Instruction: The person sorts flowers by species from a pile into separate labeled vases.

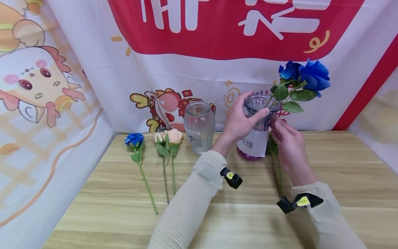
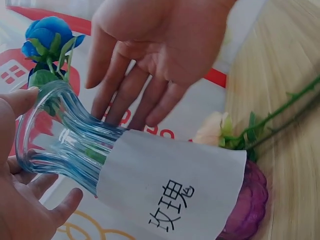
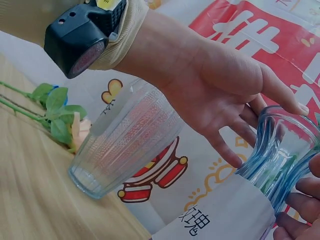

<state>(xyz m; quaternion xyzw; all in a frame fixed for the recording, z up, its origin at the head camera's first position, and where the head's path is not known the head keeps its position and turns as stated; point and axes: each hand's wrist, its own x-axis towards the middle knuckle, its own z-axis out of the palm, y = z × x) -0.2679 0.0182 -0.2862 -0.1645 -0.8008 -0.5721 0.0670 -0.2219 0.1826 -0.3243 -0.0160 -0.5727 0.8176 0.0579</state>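
Note:
A flared glass vase (image 1: 264, 122), blue above and purple at its foot, stands upright with a white paper label (image 2: 172, 182) around its middle. My left hand (image 1: 239, 119) holds it by the rim, thumb at the front edge and fingers around the far side. Two blue roses (image 1: 314, 77) stand in its mouth and lean out to the right. My right hand (image 1: 289, 148) is at the vase's right side, fingers fairly straight and fingertips right by its neck. Beside the foot lies a pale rose (image 2: 210, 129), mostly hidden behind my right hand in the head view.
A clear ribbed vase (image 1: 200, 129) with a paper label stands left of my left hand. Farther left lie two pale roses (image 1: 169, 138) and one blue rose (image 1: 134, 140) on the wooden table (image 1: 102, 197). A printed cloth (image 1: 140, 74) hangs close behind the vases.

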